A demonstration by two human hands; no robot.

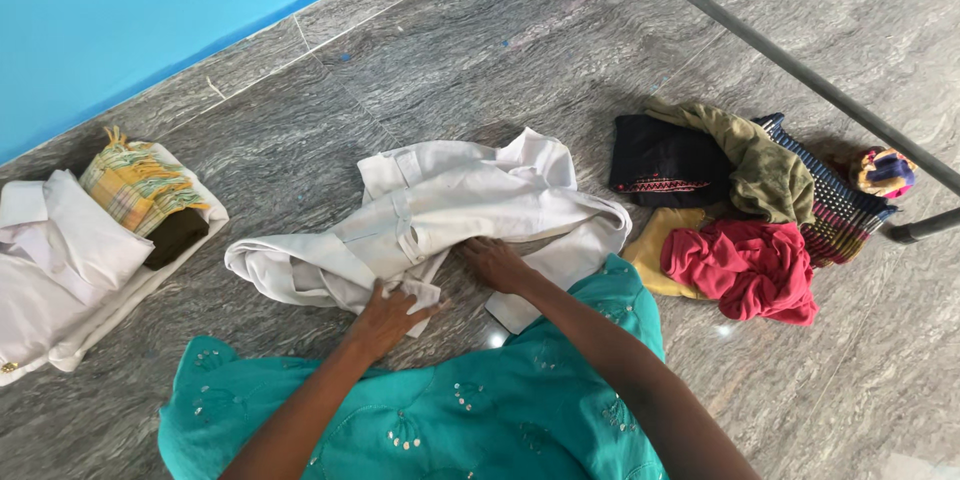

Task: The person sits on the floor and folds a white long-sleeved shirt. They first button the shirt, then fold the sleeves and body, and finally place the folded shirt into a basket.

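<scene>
white shirt (450, 215): crumpled and half spread out on the grey stone floor (520, 50), right in front of the person's teal-clad knees. Using this one as the landmark for everything else.

left hand (385, 318): on the near-left edge of the white shirt, fingers curled around a bunched bit of the cloth, so it's pinching a fold of it.

right hand (497, 262): pressed down on the near-middle of the white shirt, just right of the other hand. Fingers slide under a fold, so honestly I can't tell if it's gripping or just lying flat there.

teal garment (470, 410): worn by the person, with small sequin bits, sits just below the white shirt and touches its near edge.

folded stack (70, 260): well to the left of the white shirt, white folded clothes with a yellow checked fringed cloth (135, 185) and something dark on top.

loose heap (745, 200): to the right of the white shirt, close to its sleeve. Black piece, olive piece, striped piece, a yellow one and a red cloth (745, 265) in front.

metal bar (780, 60): runs diagonally beyond the heap, far right of the white shirt.

blue wall (150, 10): up-left, well away from the white shirt.
</scene>
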